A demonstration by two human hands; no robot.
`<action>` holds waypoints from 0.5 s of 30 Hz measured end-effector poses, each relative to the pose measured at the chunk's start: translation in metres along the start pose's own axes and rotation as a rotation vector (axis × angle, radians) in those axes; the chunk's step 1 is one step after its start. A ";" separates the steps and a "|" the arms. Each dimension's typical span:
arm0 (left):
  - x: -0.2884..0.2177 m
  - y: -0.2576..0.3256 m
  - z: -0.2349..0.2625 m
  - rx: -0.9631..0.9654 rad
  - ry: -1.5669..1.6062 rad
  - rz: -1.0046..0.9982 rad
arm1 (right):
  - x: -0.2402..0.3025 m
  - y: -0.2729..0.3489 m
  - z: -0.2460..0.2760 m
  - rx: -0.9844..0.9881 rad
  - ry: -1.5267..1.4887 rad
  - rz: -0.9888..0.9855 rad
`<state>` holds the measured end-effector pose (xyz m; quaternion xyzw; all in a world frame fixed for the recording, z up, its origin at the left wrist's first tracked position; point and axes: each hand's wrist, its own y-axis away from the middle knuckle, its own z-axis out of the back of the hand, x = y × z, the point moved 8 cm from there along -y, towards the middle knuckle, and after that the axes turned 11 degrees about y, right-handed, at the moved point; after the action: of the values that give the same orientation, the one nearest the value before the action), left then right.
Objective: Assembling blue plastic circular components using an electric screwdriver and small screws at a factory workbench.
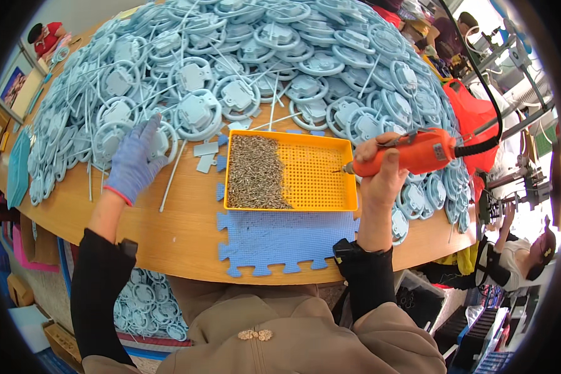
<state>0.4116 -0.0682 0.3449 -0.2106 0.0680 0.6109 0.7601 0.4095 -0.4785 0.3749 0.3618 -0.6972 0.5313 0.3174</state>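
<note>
My left hand (136,161), in a blue-grey glove, rests on the near edge of a large pile of pale blue plastic parts (198,114). Its fingers are stretched out over a ring-shaped part, with the thumb apart. My bare right hand (380,168) is wrapped round an orange-red electric screwdriver (421,153), whose black cord leads up to the right. The screwdriver's tip points left, over the right side of a yellow tray (321,207). Many small metal screws (254,171) fill the tray's left half; its perforated floor shows on the right.
Under the tray lies a blue foam mat (280,240) on the wooden table (187,246). Small flat pale blue pieces (206,156) lie left of the tray. More blue parts (148,305) are heaped below the table edge. Other people work at the upper left and right.
</note>
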 end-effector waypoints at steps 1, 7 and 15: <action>0.008 -0.010 -0.008 0.088 0.018 0.120 | -0.002 0.000 0.000 0.013 0.046 0.009; 0.024 -0.019 -0.017 0.128 0.162 0.137 | -0.013 -0.008 0.008 0.026 0.068 0.009; -0.061 0.036 0.018 0.072 0.323 0.027 | -0.024 -0.008 0.007 0.037 0.081 -0.018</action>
<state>0.3598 -0.1103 0.3748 -0.2779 0.2140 0.5762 0.7382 0.4282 -0.4826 0.3577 0.3518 -0.6706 0.5555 0.3435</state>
